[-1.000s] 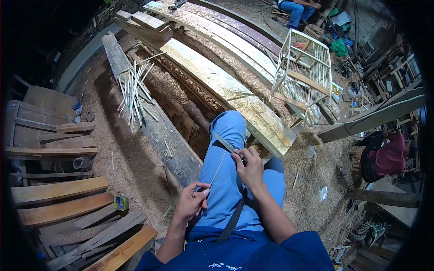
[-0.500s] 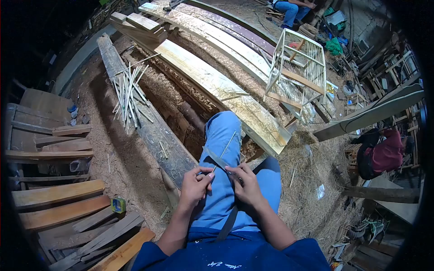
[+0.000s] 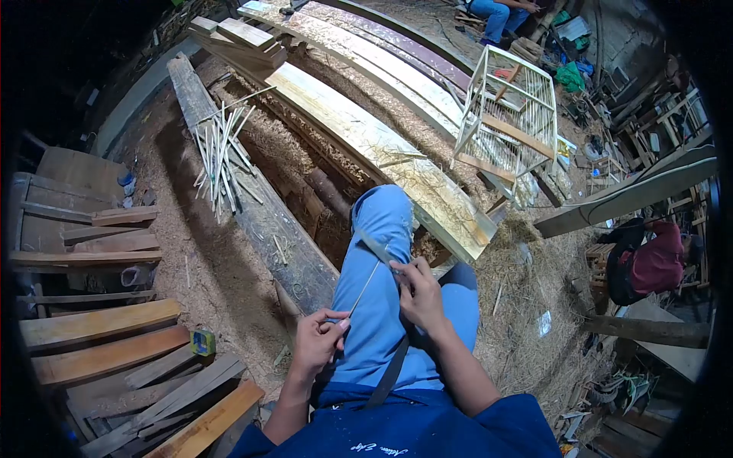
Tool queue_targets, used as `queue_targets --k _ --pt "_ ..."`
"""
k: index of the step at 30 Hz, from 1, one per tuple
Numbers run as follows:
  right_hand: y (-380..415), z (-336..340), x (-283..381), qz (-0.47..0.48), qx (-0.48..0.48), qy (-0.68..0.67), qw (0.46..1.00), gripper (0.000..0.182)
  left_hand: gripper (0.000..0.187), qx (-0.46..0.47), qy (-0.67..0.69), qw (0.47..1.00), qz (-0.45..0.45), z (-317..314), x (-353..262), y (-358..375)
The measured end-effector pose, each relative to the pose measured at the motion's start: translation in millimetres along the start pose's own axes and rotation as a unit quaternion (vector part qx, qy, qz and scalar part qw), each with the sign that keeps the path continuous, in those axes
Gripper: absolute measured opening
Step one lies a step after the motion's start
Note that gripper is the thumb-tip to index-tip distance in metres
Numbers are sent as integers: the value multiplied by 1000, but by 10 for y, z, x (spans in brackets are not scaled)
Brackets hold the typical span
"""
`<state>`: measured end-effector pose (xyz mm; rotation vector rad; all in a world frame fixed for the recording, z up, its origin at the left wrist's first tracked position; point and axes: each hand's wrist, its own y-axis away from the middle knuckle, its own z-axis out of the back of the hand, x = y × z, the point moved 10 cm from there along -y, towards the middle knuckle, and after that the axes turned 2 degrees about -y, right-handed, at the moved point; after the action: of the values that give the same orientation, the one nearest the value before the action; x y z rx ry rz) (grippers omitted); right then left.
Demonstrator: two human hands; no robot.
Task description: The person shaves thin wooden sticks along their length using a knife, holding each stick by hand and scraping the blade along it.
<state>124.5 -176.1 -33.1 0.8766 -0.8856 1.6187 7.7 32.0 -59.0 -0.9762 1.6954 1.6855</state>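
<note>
Head view: left hand (image 3: 318, 343), grip pinching stick (image 3: 364, 289); right hand (image 3: 419, 295), grip closed on knife (image 3: 373, 245); hazard, I judge: knife, pressed too hard, could skid into leg (image 3: 384, 208) beneath.

Yellow tape measure (image 3: 202, 343) beside wooden planks (image 3: 114, 355).

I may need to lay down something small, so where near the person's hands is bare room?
The grey plank, from the stick pile toward the left hand, has only scattered shavings. The pale board looks mostly bare between the stacked blocks and the straw-like litter at its near end. Crowded: under the stick pile, and the lower left, packed with boards.
</note>
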Motion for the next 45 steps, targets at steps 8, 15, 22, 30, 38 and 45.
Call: queue_targets --k 8,15,22,30,38,45 --pt "-105 70 153 34 -26 -39 998 32 18 -21 46 999 8 -6 -60 -20" --pt "333 -11 196 -29 65 -53 996 40 19 16 28 998 -51 -347 -367 -602" --pt "280 -82 176 18 44 -1 999 43 15 14 -5 1000 -23 -429 -369 -773" --pt "-20 65 -116 10 -7 22 1000 41 20 14 -4 999 -39 -283 -234 -540" --pt "-268 169 -270 -15 -68 16 997 41 21 -3 32 999 -20 -126 -108 -288" --pt "259 -171 373 60 46 18 997 44 23 -31 15 999 -30 -176 -171 -349"
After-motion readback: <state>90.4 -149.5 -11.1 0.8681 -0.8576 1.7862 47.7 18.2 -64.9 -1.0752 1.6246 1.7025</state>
